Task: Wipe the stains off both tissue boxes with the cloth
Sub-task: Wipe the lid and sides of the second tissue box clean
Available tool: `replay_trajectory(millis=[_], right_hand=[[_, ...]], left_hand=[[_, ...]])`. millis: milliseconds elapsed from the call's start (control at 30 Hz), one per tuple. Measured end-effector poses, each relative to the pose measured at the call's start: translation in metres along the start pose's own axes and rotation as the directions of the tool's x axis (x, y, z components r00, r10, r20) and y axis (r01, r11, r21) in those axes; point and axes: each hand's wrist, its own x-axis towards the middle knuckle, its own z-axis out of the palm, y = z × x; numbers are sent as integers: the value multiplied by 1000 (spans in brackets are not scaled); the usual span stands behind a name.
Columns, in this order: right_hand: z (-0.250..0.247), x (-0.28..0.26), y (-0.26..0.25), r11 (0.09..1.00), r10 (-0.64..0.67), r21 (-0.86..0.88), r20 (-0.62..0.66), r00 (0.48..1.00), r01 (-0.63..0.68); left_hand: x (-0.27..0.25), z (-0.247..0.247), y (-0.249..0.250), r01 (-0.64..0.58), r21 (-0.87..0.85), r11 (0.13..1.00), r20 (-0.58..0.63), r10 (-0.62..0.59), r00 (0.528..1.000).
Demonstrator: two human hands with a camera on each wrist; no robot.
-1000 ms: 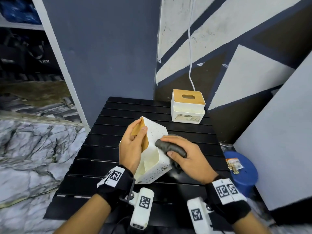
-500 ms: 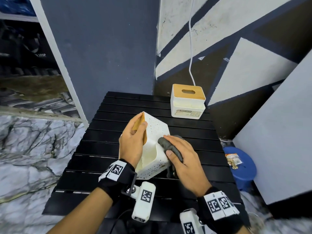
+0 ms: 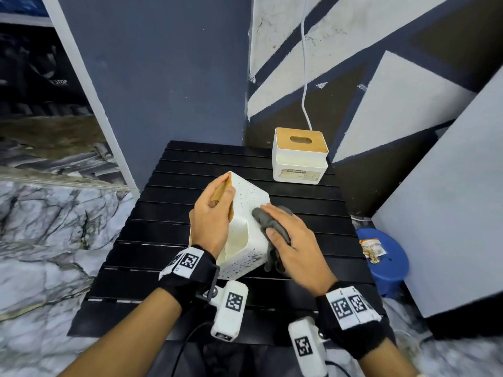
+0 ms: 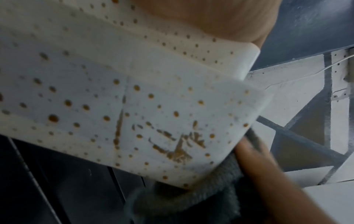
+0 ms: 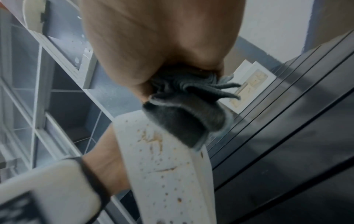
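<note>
hands: left [image 3: 211,221] grips speckled box [image 3: 251,197], right [image 3: 292,242] presses cloth [image 3: 268,221]; far box [image 3: 299,156] reads "tissue holder".

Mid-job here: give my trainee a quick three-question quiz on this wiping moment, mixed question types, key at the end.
1. True or false: the left hand grips the speckled tissue box tilted up off the black table.
2. Multiple choice: the grey cloth is bunched under the A) left hand B) right hand C) table edge.
3. Fill in: brown stains show on the speckled box's side in the ____ wrist view, clearest.

Key: 1 true. 2 B. 3 left. The plain tissue box stands untouched at the table's far side.
</note>
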Motion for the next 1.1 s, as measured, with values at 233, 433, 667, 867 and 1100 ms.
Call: replay_trajectory(millis=[233,433,667,867,1100], right_hand=[[3,20,-5,998,-48,-34,-12,999,48],[4,6,4,1000,-10,23,-32,999,11],[10,8,-10,994,-90,-62,-21,996,88],[11,-4,-11,999,-1,-38,-77,997,-2],[13,24,-26,995,-75,-63,-19,997,74]], left_hand=[[2,1,1,-10,30,1000,43,8,999],[2,3,2,-22,29,999,33,21,999],[5,-1,0,-8,-44,999,55,11,998],[4,1,1,-1,-114,993,42,6,999],[4,2,3,-17,-84,996,82,24,996]])
